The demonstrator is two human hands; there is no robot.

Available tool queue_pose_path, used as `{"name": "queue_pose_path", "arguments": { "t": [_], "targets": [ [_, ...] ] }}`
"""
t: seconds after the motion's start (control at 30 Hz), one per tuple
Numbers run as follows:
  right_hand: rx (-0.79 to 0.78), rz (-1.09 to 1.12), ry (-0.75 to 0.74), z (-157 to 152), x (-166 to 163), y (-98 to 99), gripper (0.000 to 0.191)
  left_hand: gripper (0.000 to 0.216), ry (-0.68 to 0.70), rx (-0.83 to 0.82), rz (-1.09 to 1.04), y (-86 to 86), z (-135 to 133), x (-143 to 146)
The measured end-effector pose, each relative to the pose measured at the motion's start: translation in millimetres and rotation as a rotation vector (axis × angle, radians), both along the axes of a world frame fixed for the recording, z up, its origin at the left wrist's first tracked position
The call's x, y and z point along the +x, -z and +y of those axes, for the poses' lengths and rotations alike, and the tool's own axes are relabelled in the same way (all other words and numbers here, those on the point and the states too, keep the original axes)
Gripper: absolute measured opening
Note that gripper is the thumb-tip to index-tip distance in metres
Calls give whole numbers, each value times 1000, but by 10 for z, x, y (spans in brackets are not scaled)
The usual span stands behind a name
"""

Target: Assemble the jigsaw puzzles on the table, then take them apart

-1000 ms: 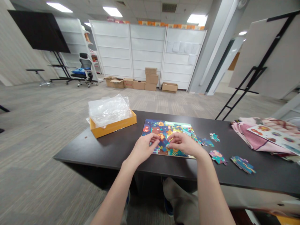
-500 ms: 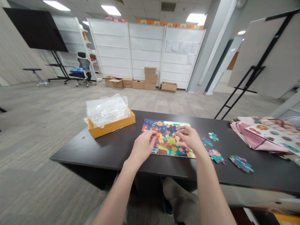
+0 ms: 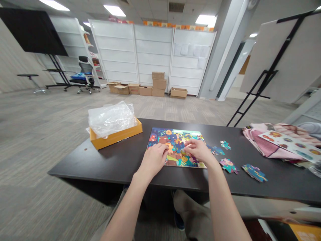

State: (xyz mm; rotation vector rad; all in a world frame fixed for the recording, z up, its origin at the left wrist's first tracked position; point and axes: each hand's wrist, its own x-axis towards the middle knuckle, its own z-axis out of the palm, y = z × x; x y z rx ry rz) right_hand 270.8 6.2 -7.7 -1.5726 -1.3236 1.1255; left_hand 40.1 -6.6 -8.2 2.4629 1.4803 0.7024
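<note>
A colourful jigsaw puzzle (image 3: 173, 161) lies on the dark table, partly covered by both hands. My left hand (image 3: 155, 156) rests over its left half with fingers curled together. The fingertips touch the picture near an orange animal; whatever they hold, if anything, is hidden. My right hand (image 3: 199, 151) is over the right half, thumb and fingers pinched near the puzzle's middle on what looks like a small puzzle piece. Loose pieces lie to the right: a teal one (image 3: 225, 145), some blue ones (image 3: 217, 150), a pink-purple cluster (image 3: 228, 166) and a blue stack (image 3: 254, 172).
On the left of the table (image 3: 115, 160) stands a yellow box (image 3: 117, 136) with clear plastic wrap (image 3: 112, 118) in it. Pink cloth (image 3: 260, 144) and a printed sheet (image 3: 288, 144) lie at the right. Beyond are cardboard boxes (image 3: 158, 83), shelves and a board on a stand.
My right hand has moved slightly left and lower over the puzzle, its fingers closer to the surface. My left hand has settled lower onto the puzzle. The view has shifted a little.
</note>
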Motion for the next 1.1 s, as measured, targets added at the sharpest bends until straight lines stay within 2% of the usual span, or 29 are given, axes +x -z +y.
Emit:
{"name": "queue_pose_path", "arguments": {
  "t": [0.17,0.4,0.8,0.9,1.1],
  "targets": [
    [62,-39,13,33,36,16,20,17,17,-4,6,-17,-7,-17],
    [133,-95,106,148,5,81,15,18,42,18,12,-1,-1,-20],
    [189,-400,184,250,-82,142,12,18,39,21,32,-17,-11,-15],
    [223,-497,174,214,-87,133,12,19,36,20,37,-16,-8,-13],
    [275,-705,53,243,-123,139,19,19,44,39,30,15,-2,-17]
  ]
}}
